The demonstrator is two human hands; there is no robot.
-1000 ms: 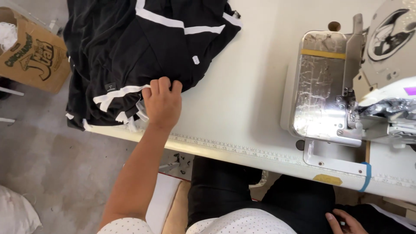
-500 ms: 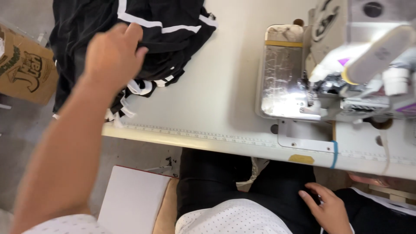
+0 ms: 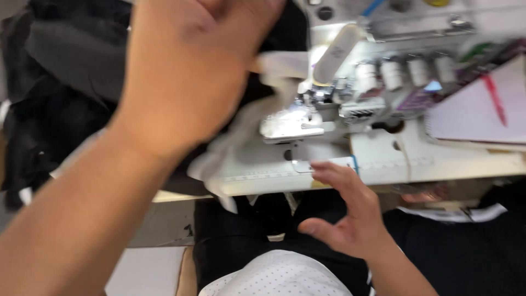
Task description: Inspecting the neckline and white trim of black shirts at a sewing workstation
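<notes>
While the left hand (image 3: 192, 71) pinches black fabric (image 3: 60, 93) with white trim near the sewing machine (image 3: 350, 98), nothing's under the needle yet, right hand (image 3: 345, 219) spread open.

A sewing machine (image 3: 378, 71) stands at the far right of a pale table (image 3: 383, 159), its lit needle area toward the middle. A row of white thread spools (image 3: 405, 71) sits on its front. To the right lies a white sheet of paper (image 3: 471, 109) with a red pen (image 3: 495, 92) on it, both blurred.
</notes>
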